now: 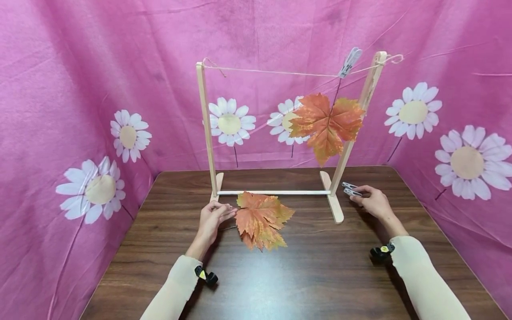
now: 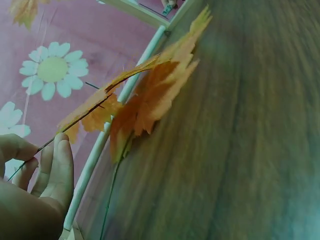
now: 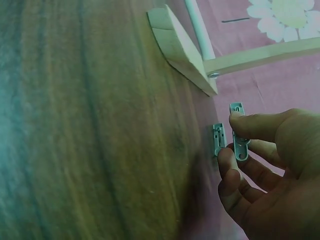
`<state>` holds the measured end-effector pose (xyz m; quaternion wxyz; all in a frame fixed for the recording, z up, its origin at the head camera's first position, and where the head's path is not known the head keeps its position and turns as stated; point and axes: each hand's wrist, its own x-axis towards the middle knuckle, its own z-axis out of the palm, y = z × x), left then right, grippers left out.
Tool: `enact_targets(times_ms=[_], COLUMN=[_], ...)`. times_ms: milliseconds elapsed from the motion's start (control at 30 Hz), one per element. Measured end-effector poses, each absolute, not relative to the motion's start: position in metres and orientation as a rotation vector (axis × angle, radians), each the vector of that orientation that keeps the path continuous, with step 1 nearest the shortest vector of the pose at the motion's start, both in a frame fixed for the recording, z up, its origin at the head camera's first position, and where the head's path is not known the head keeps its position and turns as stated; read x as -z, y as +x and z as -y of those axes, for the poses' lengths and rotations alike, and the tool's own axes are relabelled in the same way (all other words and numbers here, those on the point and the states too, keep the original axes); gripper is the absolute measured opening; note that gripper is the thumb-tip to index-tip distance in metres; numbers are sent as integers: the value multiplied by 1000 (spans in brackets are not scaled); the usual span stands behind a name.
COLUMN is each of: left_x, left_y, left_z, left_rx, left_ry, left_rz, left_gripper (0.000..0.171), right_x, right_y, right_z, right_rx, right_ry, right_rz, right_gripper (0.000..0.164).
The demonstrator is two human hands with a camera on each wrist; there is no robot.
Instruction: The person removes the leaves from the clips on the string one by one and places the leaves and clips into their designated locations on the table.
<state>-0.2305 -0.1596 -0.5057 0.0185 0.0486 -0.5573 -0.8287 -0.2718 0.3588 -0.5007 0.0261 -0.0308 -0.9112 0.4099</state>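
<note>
My left hand [image 1: 210, 222] pinches the thin dark stem of an orange artificial maple leaf [image 2: 95, 102] between thumb and fingers, a little above the table. A second maple leaf [image 2: 150, 102] lies below it, its stem on the wood; from the head view the two overlap. On the right, my right hand [image 1: 373, 202] pinches a grey clothespin [image 3: 240, 147]. Another clothespin [image 3: 219, 139] is just beside it, near the fingertips. Clipped high on the string, a grey clothespin [image 1: 350, 62] holds the stem of a hanging maple leaf [image 1: 329, 126].
A wooden frame [image 1: 207, 129] stands at the back of the brown table [image 1: 256, 284], with string [image 1: 272, 71] tied between its posts and a white rod [image 1: 274, 192] low down. Its right foot [image 1: 333, 202] lies between the hands. Pink daisy-print cloth [image 1: 256, 31] surrounds the table.
</note>
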Motion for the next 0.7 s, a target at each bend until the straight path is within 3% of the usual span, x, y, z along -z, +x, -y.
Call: enact_targets(times_ms=[300,700], left_x=[513,509], left_y=[-230,-227], left_z=[169,174], left_rx=[2088,1240], left_ry=[192,-82], left_rz=[2312,2754], left_gripper=[10,5], right_x=[506,510], right_y=[-272,-271], right_z=[-358,-357], right_rx=[-1283,-1210], right_ry=[-113,-123], right_rz=[2840,2832], right_gripper=[41,40])
